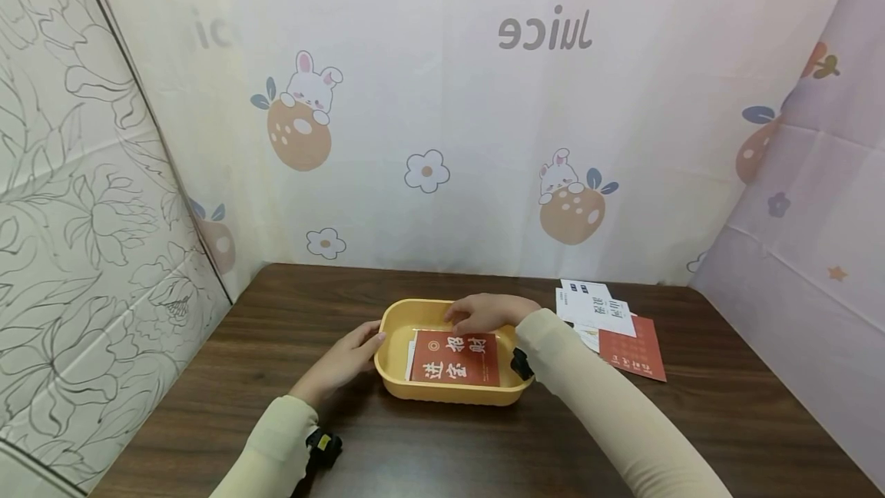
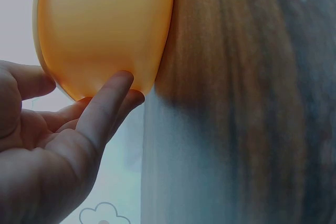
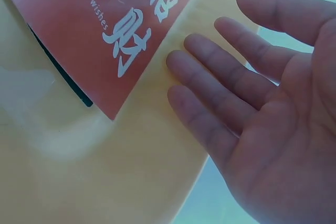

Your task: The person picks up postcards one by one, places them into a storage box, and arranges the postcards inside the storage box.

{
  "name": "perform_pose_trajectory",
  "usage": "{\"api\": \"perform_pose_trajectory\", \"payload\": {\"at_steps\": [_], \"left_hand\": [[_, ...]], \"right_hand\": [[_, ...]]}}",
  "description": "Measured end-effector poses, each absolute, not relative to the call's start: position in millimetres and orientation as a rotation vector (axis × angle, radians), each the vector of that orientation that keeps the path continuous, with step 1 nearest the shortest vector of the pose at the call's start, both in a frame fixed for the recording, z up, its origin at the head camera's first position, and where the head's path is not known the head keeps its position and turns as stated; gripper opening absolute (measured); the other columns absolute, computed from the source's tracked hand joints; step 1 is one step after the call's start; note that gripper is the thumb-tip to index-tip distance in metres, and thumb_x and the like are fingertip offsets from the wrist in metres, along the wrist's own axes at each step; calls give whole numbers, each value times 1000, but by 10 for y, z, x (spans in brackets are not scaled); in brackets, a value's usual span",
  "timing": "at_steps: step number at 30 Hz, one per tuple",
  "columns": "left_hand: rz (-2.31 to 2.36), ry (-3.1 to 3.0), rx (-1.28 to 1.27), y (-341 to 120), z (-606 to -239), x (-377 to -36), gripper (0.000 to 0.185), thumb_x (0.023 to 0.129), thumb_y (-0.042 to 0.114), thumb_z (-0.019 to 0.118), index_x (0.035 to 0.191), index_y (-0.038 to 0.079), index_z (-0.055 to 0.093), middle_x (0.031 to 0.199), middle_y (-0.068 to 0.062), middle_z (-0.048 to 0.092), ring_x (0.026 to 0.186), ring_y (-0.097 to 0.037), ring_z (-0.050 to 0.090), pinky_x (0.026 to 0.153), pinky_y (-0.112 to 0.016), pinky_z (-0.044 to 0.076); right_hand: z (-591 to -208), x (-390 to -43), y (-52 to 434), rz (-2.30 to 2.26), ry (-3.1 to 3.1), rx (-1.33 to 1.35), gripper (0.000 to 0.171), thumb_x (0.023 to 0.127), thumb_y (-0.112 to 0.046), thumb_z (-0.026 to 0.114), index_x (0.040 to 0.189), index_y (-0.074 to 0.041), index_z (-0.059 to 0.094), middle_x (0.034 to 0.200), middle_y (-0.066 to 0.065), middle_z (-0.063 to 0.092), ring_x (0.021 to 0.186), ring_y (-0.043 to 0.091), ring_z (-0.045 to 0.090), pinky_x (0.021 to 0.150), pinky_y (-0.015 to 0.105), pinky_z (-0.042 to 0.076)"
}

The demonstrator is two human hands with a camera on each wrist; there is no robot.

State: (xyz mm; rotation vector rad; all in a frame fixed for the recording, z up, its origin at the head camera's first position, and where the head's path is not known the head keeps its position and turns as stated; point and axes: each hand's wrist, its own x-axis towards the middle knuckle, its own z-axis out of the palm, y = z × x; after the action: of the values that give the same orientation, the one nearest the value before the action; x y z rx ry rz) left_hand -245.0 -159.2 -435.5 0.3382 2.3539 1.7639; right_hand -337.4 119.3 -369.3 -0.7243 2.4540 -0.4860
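Note:
A yellow plastic basket stands on the table. My left hand holds it at its left end, the thumb at the rim and the fingers against the outer wall. Inside lies a red card with white Chinese characters, on top of other cards whose edges peek out at its left. Over the basket's far right part, my right hand hovers with spread, relaxed fingers and nothing in them. In the right wrist view its fingertips are beside the red card, apart from it.
To the right of the basket lies a loose pile of white cards and a red card on the dark wooden table. A printed curtain hangs behind the table, with further patterned cloth at both sides.

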Motion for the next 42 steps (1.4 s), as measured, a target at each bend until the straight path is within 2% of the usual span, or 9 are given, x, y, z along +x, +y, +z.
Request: {"api": "perform_pose_trajectory", "payload": {"at_steps": [8, 16, 25, 32, 38, 42], "left_hand": [[1763, 2352, 342, -1599, -4343, -2437, 49, 110, 22, 45, 150, -4, 37, 142, -26, 49, 125, -38, 55, 94, -45, 54], [1762, 2343, 343, -1586, -4348, -2436, 50, 109, 23, 46, 151, -4, 37, 143, -26, 48, 125, -37, 55, 93, -45, 54], [1756, 2357, 337, -1591, -4337, -2434, 50, 109, 24, 46, 150, -3, 37, 142, -25, 49, 124, -37, 56, 93, -45, 55], [1751, 2355, 345, -1601, -4340, -2439, 50, 110, 24, 45, 151, -3, 36, 143, -25, 49, 125, -37, 55, 94, -45, 54], [1763, 2350, 343, -1607, -4352, -2451, 50, 109, 23, 46, 151, -4, 37, 143, -26, 49, 124, -37, 55, 93, -45, 55], [1762, 2345, 354, -1608, -4369, -2454, 50, 110, 23, 45, 151, -5, 36, 142, -27, 48, 125, -38, 55, 94, -45, 54]], "right_hand": [[-3657, -3355, 1289, -486, 2493, -770, 37, 100, -29, 63, 135, -19, 63, 135, 1, 58, 125, 24, 51, 106, 49, 42], [-3569, -3271, 1559, -563, 2568, -818, 31, 102, -24, 60, 131, -18, 65, 125, -3, 64, 116, 21, 58, 101, 47, 48], [-3453, -3216, 1934, -583, 2660, -860, 32, 103, -25, 59, 131, -13, 65, 124, 2, 66, 116, 24, 60, 96, 47, 52], [-3456, -3192, 2203, -616, 2679, -888, 30, 103, -20, 57, 130, -9, 65, 124, 8, 66, 113, 27, 62, 92, 48, 54], [-3456, -3184, 2430, -656, 2677, -858, 32, 104, -21, 56, 132, -7, 63, 127, 11, 64, 112, 29, 62, 83, 41, 57], [-3467, -3168, 2572, -639, 2703, -875, 33, 104, -23, 57, 131, -7, 62, 126, 14, 65, 115, 31, 61, 86, 42, 56]]}}
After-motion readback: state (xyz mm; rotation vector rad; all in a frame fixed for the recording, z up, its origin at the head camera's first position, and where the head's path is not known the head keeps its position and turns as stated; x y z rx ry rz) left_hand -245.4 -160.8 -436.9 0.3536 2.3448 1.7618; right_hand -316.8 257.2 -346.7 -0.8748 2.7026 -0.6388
